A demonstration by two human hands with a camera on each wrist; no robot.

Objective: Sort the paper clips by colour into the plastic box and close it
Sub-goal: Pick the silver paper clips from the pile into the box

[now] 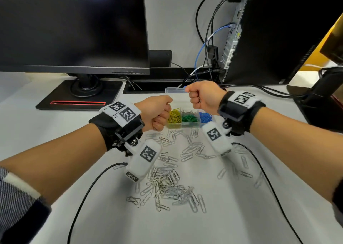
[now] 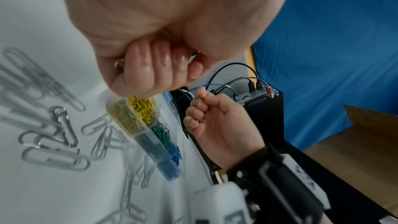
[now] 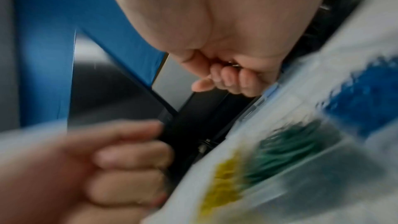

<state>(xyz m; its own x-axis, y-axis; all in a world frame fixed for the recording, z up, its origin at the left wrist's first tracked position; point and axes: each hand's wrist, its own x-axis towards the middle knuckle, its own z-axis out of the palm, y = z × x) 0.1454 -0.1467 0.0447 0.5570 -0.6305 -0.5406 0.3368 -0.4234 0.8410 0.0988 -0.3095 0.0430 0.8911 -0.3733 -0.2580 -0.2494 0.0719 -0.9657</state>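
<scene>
head view – left hand [image 1: 157,114]: fisted at the plastic box's [image 1: 185,125] 9 o'clock end, likely carrying silver clips.
head view – right hand [image 1: 202,97]: fisted over the box's 1 o'clock side, metal glinting between the curled fingers.
head view – box: open, yellow, green and blue clips [image 1: 205,116] in separate cells, lid back at 12 o'clock.
head view – silver paper clips [image 1: 167,184]: strewn on the counter [image 1: 241,216] at 6 o'clock, still unsorted.
left wrist view – left grip: clamped on a silver clip [image 2: 118,63] poking out beside the fingers [image 2: 150,67].
right wrist view – right grip: curled together, metal at the knuckles [image 3: 233,64]; blurred, probably clips for dropping.
</scene>
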